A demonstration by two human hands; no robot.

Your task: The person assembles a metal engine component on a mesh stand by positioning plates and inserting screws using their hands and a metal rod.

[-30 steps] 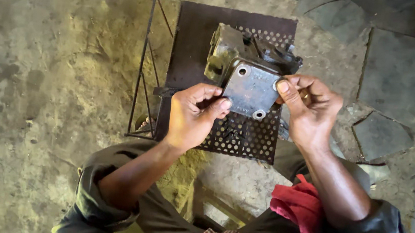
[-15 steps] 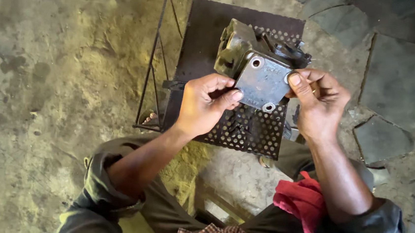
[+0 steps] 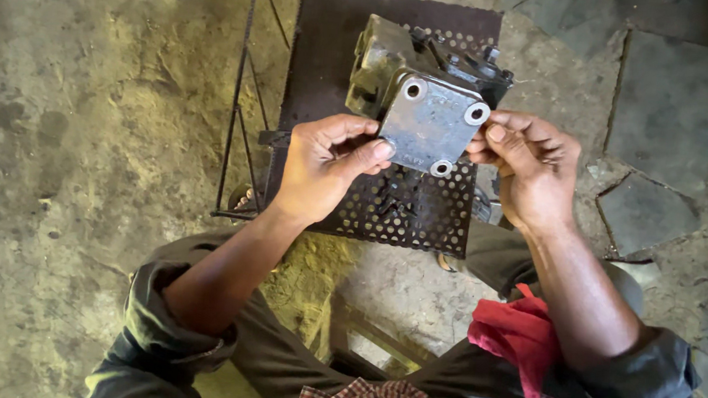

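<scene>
Left hand (image 3: 323,167): closed on near-left edge of metal plate (image 3: 430,125), thumb on its face | Right hand (image 3: 529,166): fingertips pinch right corner | Plate: held between both hands, above perforated stand (image 3: 395,206); long axis tilts near-left to far-right; grimy metal block (image 3: 381,62) touching behind it | Red rag (image 3: 520,338): near, on lap
</scene>
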